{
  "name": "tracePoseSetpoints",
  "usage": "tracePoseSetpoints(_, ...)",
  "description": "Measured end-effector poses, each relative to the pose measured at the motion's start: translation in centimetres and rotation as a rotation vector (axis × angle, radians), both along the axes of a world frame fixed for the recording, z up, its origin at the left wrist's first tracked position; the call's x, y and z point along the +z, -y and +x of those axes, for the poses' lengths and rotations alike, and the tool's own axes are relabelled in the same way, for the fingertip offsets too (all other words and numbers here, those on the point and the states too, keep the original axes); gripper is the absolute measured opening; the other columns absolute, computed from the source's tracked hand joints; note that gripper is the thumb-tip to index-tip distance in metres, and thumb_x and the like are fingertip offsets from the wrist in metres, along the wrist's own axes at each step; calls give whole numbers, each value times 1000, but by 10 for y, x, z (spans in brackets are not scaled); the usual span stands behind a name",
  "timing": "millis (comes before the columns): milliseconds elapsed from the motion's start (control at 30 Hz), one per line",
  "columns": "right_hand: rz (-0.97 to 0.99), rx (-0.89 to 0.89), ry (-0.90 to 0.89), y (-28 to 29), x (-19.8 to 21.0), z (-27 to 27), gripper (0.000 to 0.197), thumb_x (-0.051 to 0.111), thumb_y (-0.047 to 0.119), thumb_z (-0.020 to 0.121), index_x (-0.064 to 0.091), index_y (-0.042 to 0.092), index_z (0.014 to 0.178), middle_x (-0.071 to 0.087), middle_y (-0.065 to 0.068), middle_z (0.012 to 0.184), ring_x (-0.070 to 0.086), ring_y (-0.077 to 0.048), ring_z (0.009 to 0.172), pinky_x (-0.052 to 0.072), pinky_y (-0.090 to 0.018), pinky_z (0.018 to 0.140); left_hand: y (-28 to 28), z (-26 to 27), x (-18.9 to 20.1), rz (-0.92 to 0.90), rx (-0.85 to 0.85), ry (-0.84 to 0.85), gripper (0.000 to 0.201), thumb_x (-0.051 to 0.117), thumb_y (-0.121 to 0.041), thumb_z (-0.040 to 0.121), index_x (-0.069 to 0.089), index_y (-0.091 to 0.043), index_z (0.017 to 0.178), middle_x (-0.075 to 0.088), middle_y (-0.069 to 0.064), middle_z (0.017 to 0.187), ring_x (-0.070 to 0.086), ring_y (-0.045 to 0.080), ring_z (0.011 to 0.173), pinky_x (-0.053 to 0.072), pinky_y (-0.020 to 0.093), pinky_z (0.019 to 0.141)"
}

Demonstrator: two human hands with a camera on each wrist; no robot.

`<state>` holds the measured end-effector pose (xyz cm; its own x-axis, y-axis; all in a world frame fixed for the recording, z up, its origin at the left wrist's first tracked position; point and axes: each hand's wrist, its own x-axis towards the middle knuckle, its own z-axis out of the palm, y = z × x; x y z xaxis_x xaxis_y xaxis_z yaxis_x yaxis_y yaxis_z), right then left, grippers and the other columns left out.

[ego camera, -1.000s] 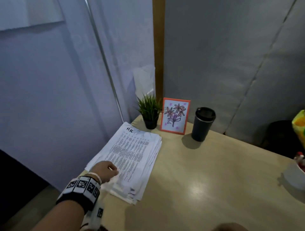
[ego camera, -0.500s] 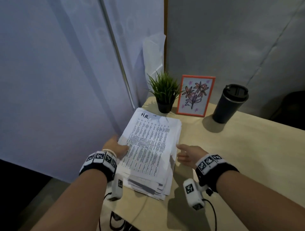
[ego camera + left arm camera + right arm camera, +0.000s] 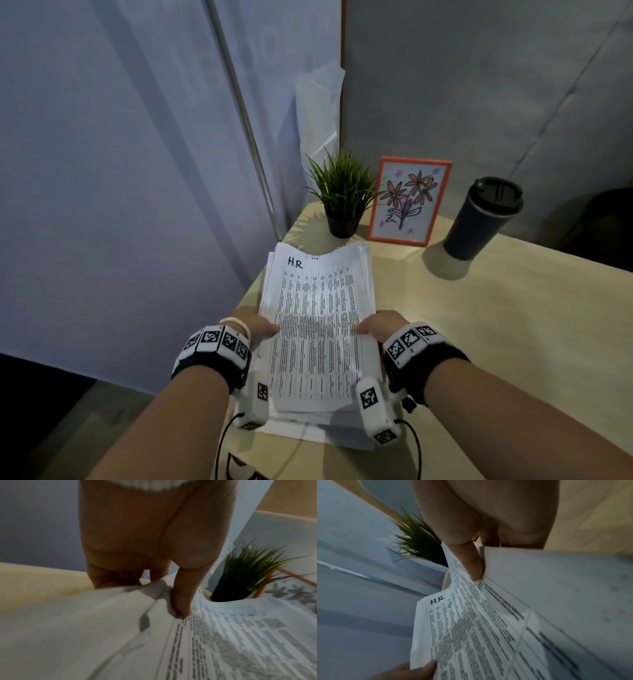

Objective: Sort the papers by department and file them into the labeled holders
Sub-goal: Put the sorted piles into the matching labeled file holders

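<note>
The big pale wooden bench (image 3: 496, 325) holds everything here. On its left corner lies a thick stack of white printed papers (image 3: 318, 329), and the top sheet has "H.R" written by hand in its top corner. Behind the stack stand a dark travel cup with a lid (image 3: 483, 219), a flower drawing in an orange frame (image 3: 407, 202) and a small green plant in a black pot (image 3: 342, 198). No labeled holders show in these views. The left hand (image 3: 255, 329) pinches the left edge of the stack, thumb on top. The right hand (image 3: 378, 327) pinches the right edge the same way. Paper is light, floppy and slippery, so loose sheets may slide off. Holding both long edges near the middle looks like the best grip.
</note>
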<state>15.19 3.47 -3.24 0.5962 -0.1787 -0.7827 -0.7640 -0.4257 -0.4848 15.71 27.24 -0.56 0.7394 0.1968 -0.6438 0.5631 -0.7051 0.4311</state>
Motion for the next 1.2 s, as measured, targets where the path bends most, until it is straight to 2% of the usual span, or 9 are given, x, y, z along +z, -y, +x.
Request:
tracePoseSetpoints(167,236,-193,319,34,24,-17,54,75,2,69,54,12,118,65,-10,113,62,-31,101,50,-51,91,22,-12,24,-282,49,325,41,69,-5,79,55,-14,116,65,-3,89,58,4,71,47,19,60)
tracePoseSetpoints(267,311,-236,667,55,72,-31,53,68,-3,76,53,20,121,67,-1,109,64,-22,101,52,-44,88,36,-15,50,-434,51,540,46,72,-8,78,53,-13,120,67,-1,103,62,-1,82,56,24,75)
tracePoseSetpoints(400,362,-150,877,76,107,-53,51,65,0,82,52,25,125,65,4,117,60,-16,109,49,-40,88,55,-21,77,-657,64,647,49,73,-2,75,51,-16,117,66,-8,100,64,-6,80,52,9,61)
tracePoseSetpoints(600,359,-129,706,79,70,-78,54,68,-11,74,56,27,111,66,11,103,61,-16,105,51,-18,65,77,-46,55,-617,0,477,37,78,-9,72,66,-19,105,69,-10,95,62,-1,89,50,32,91)
tracePoseSetpoints(833,171,-225,671,87,50,-73,42,77,12,72,56,27,105,65,7,103,62,-19,99,52,-39,84,85,-49,43,-559,47,487,13,72,-18,79,69,-8,87,70,9,82,65,25,81,48,27,71)
tracePoseSetpoints(933,62,-453,645,102,55,-79,62,83,18,67,48,17,119,57,-3,118,57,-21,101,52,-34,73,90,-51,45,-675,166,464,19,73,-14,78,70,-5,95,73,10,90,67,25,87,50,36,83)
tracePoseSetpoints(1000,253,-597,503,104,59,-90,77,85,17,62,47,9,128,57,-3,117,59,-26,97,50,-32,61,96,-51,46,-802,311,410,24,76,-11,75,69,-4,98,73,11,93,68,29,90,50,44,91)
tracePoseSetpoints(1100,851,-666,332,96,66,-107,46,70,13,72,61,8,116,70,-15,109,68,-32,95,58,-39,73,112,-55,45,-971,399,323,32,77,-8,72,68,-5,102,71,15,102,67,33,96,47,53,94)
tracePoseSetpoints(1200,956,-669,359,96,71,-111,24,58,4,83,63,5,106,72,-17,102,70,-31,90,57,-45,79,130,-67,51,-1093,367,233,27,67,-2,80,66,-2,106,70,17,105,67,35,97,50,53,90)
